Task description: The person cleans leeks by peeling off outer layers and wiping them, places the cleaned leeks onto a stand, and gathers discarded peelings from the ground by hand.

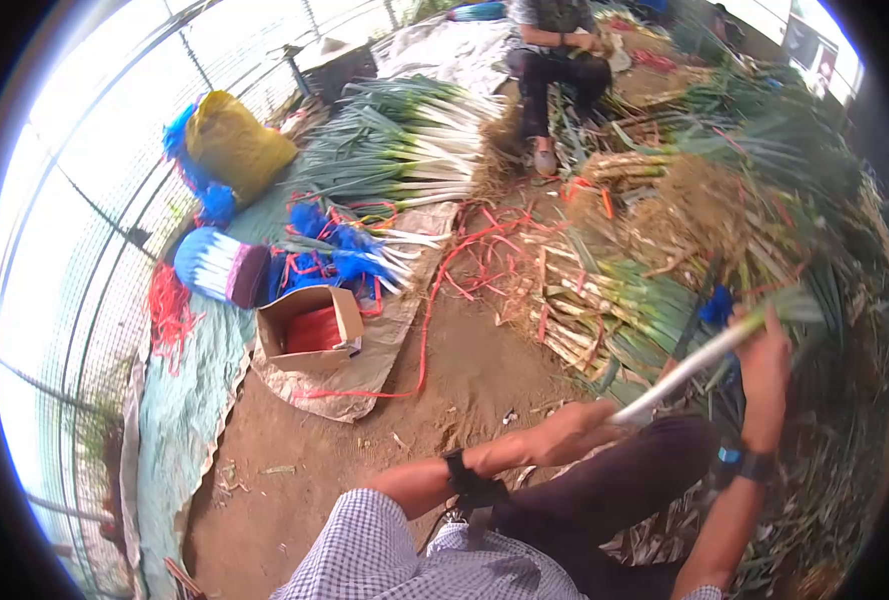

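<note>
A long green onion (686, 368) with a white stalk slants across in front of my knee. My left hand (572, 432) is closed around its lower white end. Near the leafy top, my right hand (764, 352) grips the same stalk; the green leaves beyond it are blurred. A small blue bit (716, 305) shows beside my right hand, and I cannot tell whether it touches. Bundles of untrimmed green onions (604, 300) with brown roots lie just past my hands.
Clean white-stalked green onions (414, 140) are piled ahead. An open cardboard box (309, 325) holds red strips, and red ties (479, 250) litter the dirt floor. A yellow sack (234, 145) stands by the mesh wall. Another person (554, 60) sits at the back.
</note>
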The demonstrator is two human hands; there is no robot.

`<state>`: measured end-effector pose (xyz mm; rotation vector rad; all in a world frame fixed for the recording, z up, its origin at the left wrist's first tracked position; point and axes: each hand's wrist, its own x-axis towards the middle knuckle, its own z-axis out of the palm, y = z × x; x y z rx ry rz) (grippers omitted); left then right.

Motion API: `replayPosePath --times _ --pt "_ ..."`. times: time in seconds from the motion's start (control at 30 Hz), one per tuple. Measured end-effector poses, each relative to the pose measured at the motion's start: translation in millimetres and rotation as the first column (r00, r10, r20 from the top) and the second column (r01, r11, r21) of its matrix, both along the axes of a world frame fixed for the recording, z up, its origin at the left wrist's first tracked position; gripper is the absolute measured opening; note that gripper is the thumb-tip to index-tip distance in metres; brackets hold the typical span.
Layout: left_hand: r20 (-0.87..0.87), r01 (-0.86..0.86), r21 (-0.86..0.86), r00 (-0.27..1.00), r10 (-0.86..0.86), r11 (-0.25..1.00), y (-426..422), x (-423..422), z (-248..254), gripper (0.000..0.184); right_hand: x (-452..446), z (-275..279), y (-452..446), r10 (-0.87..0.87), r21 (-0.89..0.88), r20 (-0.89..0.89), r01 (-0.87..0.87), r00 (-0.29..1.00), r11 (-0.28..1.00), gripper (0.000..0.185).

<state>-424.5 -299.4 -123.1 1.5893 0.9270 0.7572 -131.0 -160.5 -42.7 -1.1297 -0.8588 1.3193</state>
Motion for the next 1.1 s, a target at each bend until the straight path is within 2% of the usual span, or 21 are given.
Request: replayPosePath --times 0.03,0.07,0.1,0.13,0.23,0.3,0.37,0.43,0.5,0.57,0.63,0.7,0.73,0.77,0.8,0.83,0.87,0.93,1.0,1.03,1.1 --pt "0.001 -0.072 -0.123 0.997 0.073 0.990 -5.5 -14.4 6.8 0.028 -33.5 12.3 16.5 0.081 0.099 0.177 -0.100 0.981 0.990 0.044" --pt "0.098 -0.183 -0.025 0.978 0.184 0.983 -7.8 -26.8 -5.1 0.026 -66.9 24.8 33.1 0.118 0.194 0.347 -0.194 0.931 0.961 0.045" --pt "0.162 -0.279 -0.104 0.942 0.293 0.955 -8.5 -39.7 -16.0 0.025 -112.0 47.1 33.9 0.216 0.223 0.246 -0.272 0.945 0.936 0.049" --pt "0.233 -0.366 -0.102 0.895 0.379 0.925 -8.5 -55.4 -7.3 0.025 -157.3 61.8 29.0 0.186 0.378 0.272 -0.282 0.944 0.882 0.050" --pt "0.325 -0.647 -0.100 0.697 0.640 0.756 3.8 -108.6 11.6 0.021 -218.8 93.7 11.3 0.303 0.413 0.584 -0.597 0.753 0.688 0.053" --pt "0.461 -0.757 -0.084 0.547 0.698 0.648 26.7 -145.5 -1.8 0.021 -217.6 75.7 8.9 0.296 0.389 0.623 -0.615 0.724 0.686 0.057" --pt "0.491 -0.897 0.027 0.397 0.775 0.442 52.9 -178.6 -9.5 0.019 -202.8 54.9 5.0 0.308 0.305 0.644 -0.605 0.700 0.736 0.057" --pt "0.560 -0.913 -0.091 0.283 0.779 0.397 83.4 -220.1 -38.2 0.021 -158.9 32.6 10.9 0.346 0.152 0.645 -0.558 0.681 0.816 0.055" --pt "0.380 -0.941 -0.151 0.229 0.896 0.304 111.8 -263.7 -72.5 0.024 -107.9 7.9 16.2 0.254 0.036 0.738 -0.412 0.625 0.910 0.049" --pt "0.112 -0.970 -0.103 0.209 0.971 0.221 135.7 -315.0 -160.8 0.031 -47.8 -20.7 12.1 0.155 0.075 0.680 -0.277 0.717 0.958 0.046" --pt "-0.231 -0.946 0.157 0.245 0.942 0.285 127.4 -305.0 -214.1 0.039 -1.0 -27.8 -5.3 0.037 0.057 0.663 -0.099 0.748 0.993 0.048" --pt "-0.585 -0.803 0.319 0.252 0.771 0.504 108.4 -284.9 -318.5 0.041 41.1 -32.2 -33.1 -0.094 0.061 0.651 0.072 0.754 0.996 0.048" --pt "-0.626 -0.737 -0.045 0.547 0.556 0.674 91.6 -246.4 -276.4 0.035 59.5 -32.5 -48.8 -0.155 0.075 0.645 0.139 0.748 0.987 0.047" --pt "-0.455 -0.671 -0.077 0.682 0.573 0.737 78.6 -218.1 -319.1 0.031 77.2 -33.4 -62.8 -0.210 0.090 0.640 0.200 0.739 0.976 0.046" --pt "-0.564 -0.598 -0.144 0.704 0.431 0.789 76.9 -187.3 -341.1 0.028 101.0 -37.5 -76.7 -0.264 0.062 0.624 0.289 0.736 0.955 0.044" --pt "-0.563 -0.534 -0.051 0.713 0.417 0.844 81.8 -149.2 -332.1 0.026 128.5 -42.6 -92.1 -0.320 0.033 0.607 0.379 0.727 0.925 0.042" --pt "-0.563 -0.452 0.042 0.726 0.395 0.891 83.0 -112.6 -313.3 0.025 148.9 -45.8 -109.0 -0.382 0.001 0.592 0.473 0.709 0.881 0.040" --pt "-0.360 -0.434 0.192 0.803 0.475 0.880 100.6 -52.7 -279.1 0.024 178.5 -50.0 -145.2 -0.368 0.013 0.601 0.451 0.709 0.892 0.037" --pt "-0.238 -0.362 0.083 0.898 0.371 0.929 133.8 -2.5 -249.7 0.024 178.1 -25.4 -196.6 -0.484 0.066 0.588 0.557 0.648 0.828 0.033" --pt "-0.312 -0.192 0.232 0.914 0.260 0.954 131.3 14.8 -167.9 0.029 191.2 -16.3 -221.8 -0.432 0.097 0.660 0.500 0.615 0.860 0.036" --pt "0.003 -0.200 -0.024 0.980 0.200 0.979 147.0 81.7 -117.1 0.039 190.9 4.1 -257.3 -0.633 0.162 0.527 0.664 0.568 0.730 0.031"
